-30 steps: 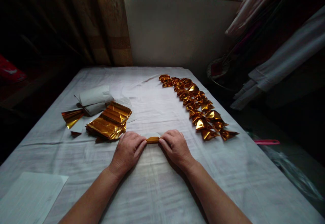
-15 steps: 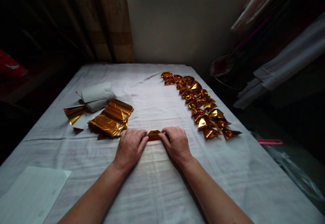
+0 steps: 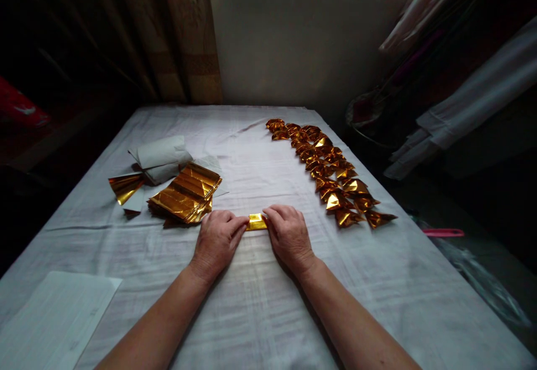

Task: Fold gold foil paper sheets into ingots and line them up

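Observation:
A small folded piece of gold foil paper (image 3: 256,222) lies between my two hands, low over the cloth-covered table. My left hand (image 3: 218,240) pinches its left end between thumb and fingers. On the other end, the fingers of my right hand (image 3: 290,234) are closed in the same way. Just beyond my left hand rests a stack of creased gold foil sheets (image 3: 187,191). Two uneven rows of folded gold foil pieces (image 3: 331,171) run along the right part of the table. My fingers cover both ends of the strip.
Behind the stack sit a white paper roll or bundle (image 3: 161,154) and a loose gold foil piece (image 3: 126,187). A white sheet (image 3: 59,319) lies at the near left. Beyond the right edge are a pink handle (image 3: 442,232), clear plastic (image 3: 486,280) and hanging clothes (image 3: 470,101).
The top of the foil piece, a slanted trapezoid before, now looks like a flat, brighter strip. My left thumb has shifted slightly right along it. Both hands keep their hold.

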Motion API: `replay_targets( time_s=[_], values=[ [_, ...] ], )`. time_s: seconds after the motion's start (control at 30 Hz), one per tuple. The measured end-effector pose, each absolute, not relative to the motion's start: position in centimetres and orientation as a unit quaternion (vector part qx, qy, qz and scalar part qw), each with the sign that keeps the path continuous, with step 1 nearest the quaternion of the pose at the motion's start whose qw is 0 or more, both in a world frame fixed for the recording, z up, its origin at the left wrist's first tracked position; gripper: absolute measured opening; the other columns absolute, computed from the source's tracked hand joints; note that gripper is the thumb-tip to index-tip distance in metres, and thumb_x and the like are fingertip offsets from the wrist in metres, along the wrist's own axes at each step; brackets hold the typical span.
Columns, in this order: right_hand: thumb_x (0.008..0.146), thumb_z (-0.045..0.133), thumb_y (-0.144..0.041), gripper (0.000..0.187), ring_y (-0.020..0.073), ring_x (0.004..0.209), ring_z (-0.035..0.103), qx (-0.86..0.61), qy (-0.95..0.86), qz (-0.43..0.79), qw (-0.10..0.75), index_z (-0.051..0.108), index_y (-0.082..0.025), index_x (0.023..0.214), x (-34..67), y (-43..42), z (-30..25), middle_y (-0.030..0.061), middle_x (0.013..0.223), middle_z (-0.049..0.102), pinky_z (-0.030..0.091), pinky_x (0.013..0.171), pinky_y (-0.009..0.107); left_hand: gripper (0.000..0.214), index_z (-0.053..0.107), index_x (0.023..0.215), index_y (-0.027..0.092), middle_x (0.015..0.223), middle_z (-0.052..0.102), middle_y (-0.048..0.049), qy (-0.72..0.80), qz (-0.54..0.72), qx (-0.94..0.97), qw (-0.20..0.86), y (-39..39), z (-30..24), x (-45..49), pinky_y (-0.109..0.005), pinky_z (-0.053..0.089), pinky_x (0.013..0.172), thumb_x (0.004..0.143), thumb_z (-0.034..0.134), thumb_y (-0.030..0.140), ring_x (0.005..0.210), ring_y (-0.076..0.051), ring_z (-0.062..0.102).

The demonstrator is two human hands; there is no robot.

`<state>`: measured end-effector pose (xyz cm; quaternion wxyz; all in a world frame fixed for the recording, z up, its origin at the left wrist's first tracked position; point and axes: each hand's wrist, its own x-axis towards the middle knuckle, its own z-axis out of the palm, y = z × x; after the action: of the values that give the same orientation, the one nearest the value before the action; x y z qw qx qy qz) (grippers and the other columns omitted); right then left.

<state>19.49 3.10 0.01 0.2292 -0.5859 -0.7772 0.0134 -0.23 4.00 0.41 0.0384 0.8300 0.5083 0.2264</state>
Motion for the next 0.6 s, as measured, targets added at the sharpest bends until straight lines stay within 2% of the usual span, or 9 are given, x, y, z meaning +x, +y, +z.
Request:
replay_targets(
  time_s=[0.1,0.17,0.33,0.43,0.6],
  values=[
    [0.1,0.045,-0.031,0.04,0.0246,0.134,0.045,-0.513,-0.838,0.039,0.183,0.055,-0.018,0.137,19.0,2.4,0.2,0.0099,0.144,0.055,0.031,0.11,0.042,0.018,0.075,0.102,0.028,0.083,0.065,-0.0033,0.508,0.228,0.83,0.04,4.0,0.3,-0.2,-0.036,0.037,0.078,0.094,0.059,0.032,0.084,-0.022,0.054],
    [0.1,0.045,-0.038,0.051,0.0252,0.143,0.035,-0.489,-0.859,0.068,0.136,0.045,-0.016,0.146,18.7,1.9,0.3,0.0103,0.153,0.044,0.023,0.117,0.047,0.02,0.075,0.104,0.028,0.083,0.065,-0.0036,0.508,0.23,0.829,0.043,4.0,0.2,-0.3,-0.036,0.037,0.078,0.095,0.058,0.032,0.085,-0.022,0.054],
    [0.1,0.042,-0.049,0.062,0.0264,0.148,0.027,-0.509,-0.85,0.107,0.082,0.034,-0.018,0.152,19.0,1.3,0.3,0.0114,0.159,0.031,0.016,0.12,0.054,0.021,0.076,0.105,0.029,0.083,0.065,-0.0039,0.509,0.227,0.829,0.053,4.1,0.2,-0.4,-0.036,0.038,0.078,0.095,0.058,0.032,0.084,-0.022,0.054],
    [0.099,0.043,-0.051,0.064,0.0265,0.149,0.025,-0.528,-0.839,0.111,0.071,0.033,-0.018,0.153,20.0,1.1,0.4,0.0118,0.16,0.029,0.015,0.121,0.054,0.02,0.076,0.105,0.029,0.084,0.066,-0.0041,0.51,0.227,0.828,0.058,4.1,0.2,-0.4,-0.036,0.039,0.077,0.094,0.059,0.032,0.084,-0.021,0.054],
    [0.099,0.043,-0.05,0.062,0.0259,0.149,0.024,-0.543,-0.828,0.122,0.065,0.033,-0.022,0.153,21.4,0.8,0.6,0.0062,0.16,0.028,0.015,0.121,0.054,0.022,0.075,0.108,0.03,0.085,0.066,-0.0034,0.509,0.224,0.83,0.052,4.0,0.3,-0.7,-0.036,0.04,0.079,0.094,0.058,0.028,0.085,-0.021,0.055]
  ],
)
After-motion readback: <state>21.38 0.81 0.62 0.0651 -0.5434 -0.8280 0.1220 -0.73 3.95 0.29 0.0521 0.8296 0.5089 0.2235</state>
